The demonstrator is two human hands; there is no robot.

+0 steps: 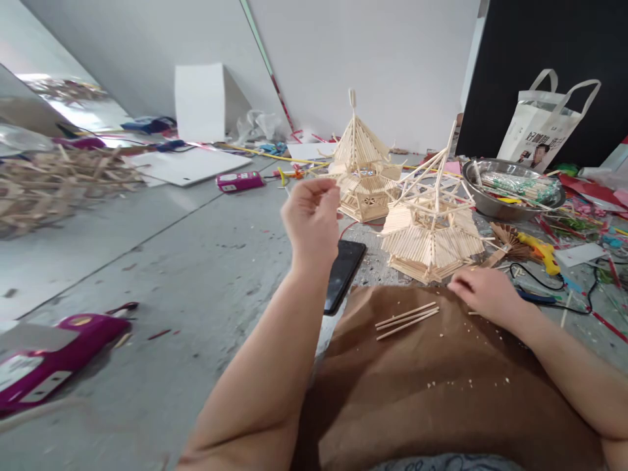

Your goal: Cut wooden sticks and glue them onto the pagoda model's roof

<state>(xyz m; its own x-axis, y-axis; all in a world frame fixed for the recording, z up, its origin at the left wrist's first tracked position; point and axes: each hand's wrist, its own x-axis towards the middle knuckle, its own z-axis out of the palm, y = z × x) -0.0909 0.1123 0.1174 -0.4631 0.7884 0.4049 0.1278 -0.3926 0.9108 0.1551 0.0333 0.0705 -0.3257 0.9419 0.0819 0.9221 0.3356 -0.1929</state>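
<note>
My left hand (314, 219) is raised in front of a wooden-stick pavilion model (360, 144) with a complete pointed roof. Its fingers are pinched together; whatever they hold is too small or hidden to name. Low at the right, my right hand (483, 294) has curled fingers beside the base of a second stick pavilion (432, 239), whose top is an open frame of sticks. Any item inside that hand is hidden. Three loose thin wooden sticks (407, 320) lie on the brown cloth (392, 405) over my lap, among small wood crumbs.
A dark phone (346, 271) lies by my left forearm. Purple devices (63, 353) rest on the grey floor. At right are a yellow glue gun (542, 254) with its cable, a metal bowl (510, 208) of packed sticks, and a white bag (540, 131). Piled wooden pieces (63, 186) sit left.
</note>
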